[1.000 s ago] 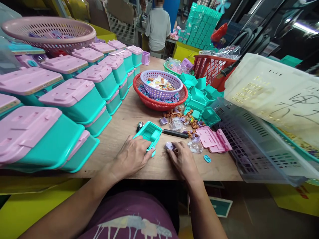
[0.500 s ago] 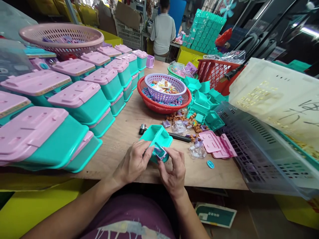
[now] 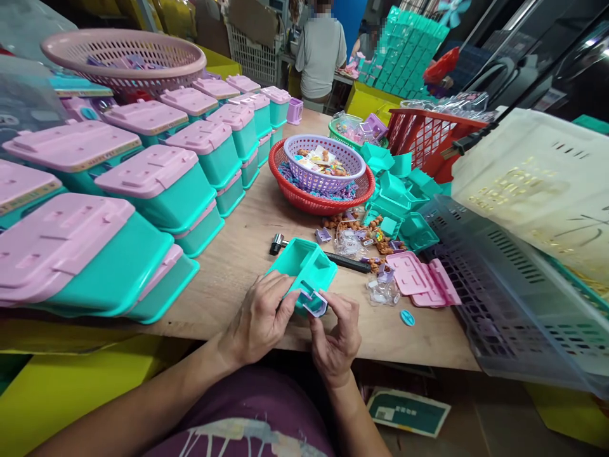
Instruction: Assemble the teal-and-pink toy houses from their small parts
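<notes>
Table (image 3: 233, 273), with the teal tub (image 3: 297, 257) held near its front edge.
I see the tub's open top facing up; foreshortening leaves its long axis unclear to me. The left hand (image 3: 264, 312) clasps its left side, some fingertips hidden; the right hand (image 3: 337, 333) pinches a lilac clip (image 3: 316, 311), partly covered, at the near end.

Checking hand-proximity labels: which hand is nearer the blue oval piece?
Right. The right hand is to the left of the blue oval piece, not touching it; the left hand is farther left, at the teal box.
</notes>
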Action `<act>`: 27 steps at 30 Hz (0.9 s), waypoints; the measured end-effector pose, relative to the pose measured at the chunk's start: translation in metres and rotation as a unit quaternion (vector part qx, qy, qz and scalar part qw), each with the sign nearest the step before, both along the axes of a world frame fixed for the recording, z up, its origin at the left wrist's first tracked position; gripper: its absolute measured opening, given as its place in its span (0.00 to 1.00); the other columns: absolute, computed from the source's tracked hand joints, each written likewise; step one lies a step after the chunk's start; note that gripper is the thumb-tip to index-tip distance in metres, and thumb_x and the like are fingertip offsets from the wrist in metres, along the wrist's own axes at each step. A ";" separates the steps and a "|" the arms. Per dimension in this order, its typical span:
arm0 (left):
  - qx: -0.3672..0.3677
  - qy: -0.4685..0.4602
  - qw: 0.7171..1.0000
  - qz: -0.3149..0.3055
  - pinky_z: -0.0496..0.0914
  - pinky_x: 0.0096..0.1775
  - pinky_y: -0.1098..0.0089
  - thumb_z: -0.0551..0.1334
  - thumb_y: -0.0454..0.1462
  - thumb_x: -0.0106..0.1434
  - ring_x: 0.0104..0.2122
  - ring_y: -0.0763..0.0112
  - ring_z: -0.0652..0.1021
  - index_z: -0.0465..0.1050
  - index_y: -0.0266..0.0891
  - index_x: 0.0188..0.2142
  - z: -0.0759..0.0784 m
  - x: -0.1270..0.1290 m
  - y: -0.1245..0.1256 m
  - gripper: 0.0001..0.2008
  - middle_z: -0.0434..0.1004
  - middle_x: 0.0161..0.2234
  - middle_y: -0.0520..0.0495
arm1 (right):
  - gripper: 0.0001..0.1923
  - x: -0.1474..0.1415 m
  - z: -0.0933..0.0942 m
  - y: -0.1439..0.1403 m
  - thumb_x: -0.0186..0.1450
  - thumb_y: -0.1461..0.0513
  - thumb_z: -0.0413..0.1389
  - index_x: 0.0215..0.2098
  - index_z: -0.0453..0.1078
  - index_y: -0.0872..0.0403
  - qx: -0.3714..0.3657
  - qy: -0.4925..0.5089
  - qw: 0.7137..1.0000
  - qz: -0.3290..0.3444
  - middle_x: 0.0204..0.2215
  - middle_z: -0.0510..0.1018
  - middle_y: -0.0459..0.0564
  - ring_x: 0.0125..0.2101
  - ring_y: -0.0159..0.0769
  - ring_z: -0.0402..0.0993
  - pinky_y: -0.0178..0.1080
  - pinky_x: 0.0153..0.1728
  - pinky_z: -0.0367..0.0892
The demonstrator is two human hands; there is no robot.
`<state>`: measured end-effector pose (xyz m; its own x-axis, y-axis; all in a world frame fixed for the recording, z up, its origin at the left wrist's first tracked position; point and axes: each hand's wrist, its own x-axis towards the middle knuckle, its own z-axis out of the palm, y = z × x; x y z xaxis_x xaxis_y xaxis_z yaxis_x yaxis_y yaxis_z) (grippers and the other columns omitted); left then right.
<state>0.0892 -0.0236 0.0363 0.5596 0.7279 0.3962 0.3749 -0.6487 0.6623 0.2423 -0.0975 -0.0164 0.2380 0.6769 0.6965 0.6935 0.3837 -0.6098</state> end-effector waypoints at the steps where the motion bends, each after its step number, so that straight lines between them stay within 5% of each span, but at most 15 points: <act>1: -0.003 -0.001 1.000 0.002 0.64 0.40 0.64 0.49 0.35 0.72 0.34 0.66 0.69 0.63 0.39 0.31 0.000 0.000 -0.001 0.12 0.68 0.30 0.48 | 0.23 0.000 0.000 0.000 0.63 0.68 0.59 0.56 0.67 0.51 -0.003 -0.002 1.000 -0.002 0.44 0.77 0.53 0.45 0.43 0.70 0.49 0.46 0.67; 16: -0.002 -0.004 1.000 0.027 0.63 0.36 0.66 0.48 0.34 0.72 0.32 0.66 0.67 0.61 0.40 0.30 0.004 0.002 -0.006 0.13 0.67 0.29 0.48 | 0.22 0.015 0.013 -0.005 0.64 0.68 0.57 0.56 0.66 0.52 -0.064 -0.095 0.993 0.036 0.45 0.79 0.52 0.45 0.44 0.69 0.50 0.48 0.62; 27: -0.094 0.025 0.994 0.052 0.65 0.37 0.67 0.50 0.40 0.72 0.32 0.67 0.70 0.66 0.39 0.27 0.011 0.004 -0.010 0.17 0.70 0.26 0.48 | 0.22 0.027 0.017 -0.002 0.64 0.68 0.56 0.57 0.65 0.52 -0.079 -0.179 0.980 0.041 0.47 0.77 0.53 0.48 0.46 0.68 0.54 0.52 0.59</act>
<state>0.0933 -0.0336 0.0469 0.4927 0.8416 0.2211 0.4692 -0.4710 0.7470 0.2693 -0.1000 0.0005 -0.0617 0.7899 0.6101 0.8442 0.3674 -0.3904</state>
